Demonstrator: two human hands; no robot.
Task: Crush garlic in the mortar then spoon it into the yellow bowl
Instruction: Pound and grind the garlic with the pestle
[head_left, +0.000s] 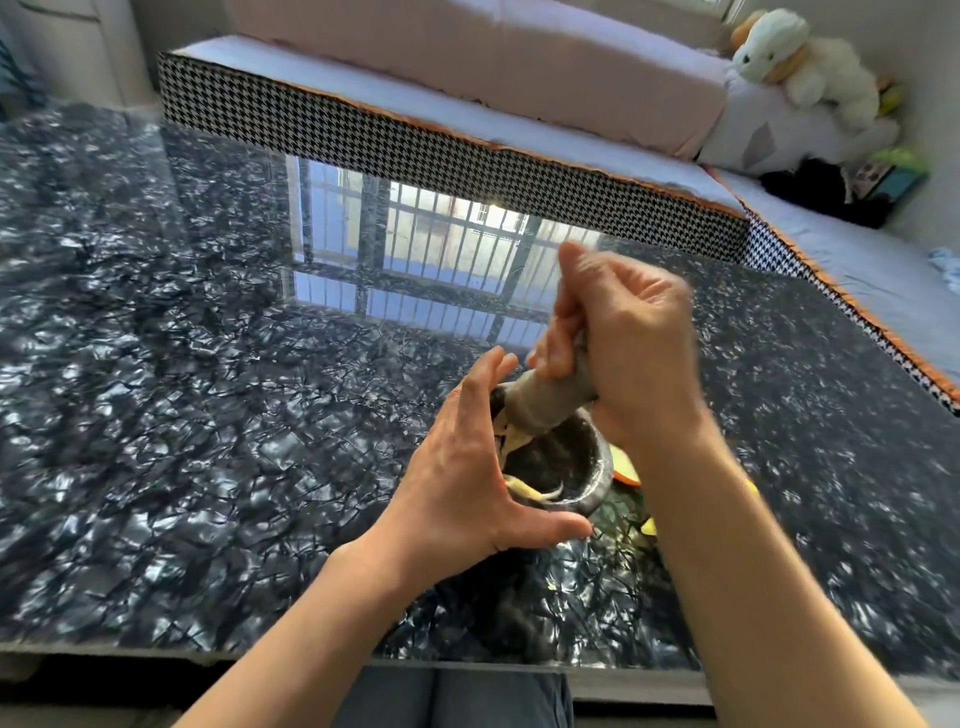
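Observation:
A dark stone mortar (592, 467) stands on the glossy black marble table (208, 415), near its front edge. My right hand (628, 343) is shut on the grey stone pestle (545, 400), whose tilted head dips into the mortar on its left side. Pale garlic pieces (524, 488) and skins lie inside the bowl. My left hand (462, 483) cups the mortar's left rim, with fingers and thumb wrapped around it. The yellow bowl (626, 467) shows only as a yellow-orange sliver behind the mortar, mostly hidden by my right forearm.
A sofa with a houndstooth edge (441, 150) runs along the far and right sides of the table. A white plush toy (800, 57) sits at the back right. A small yellow scrap (648, 526) lies on the table beside the mortar.

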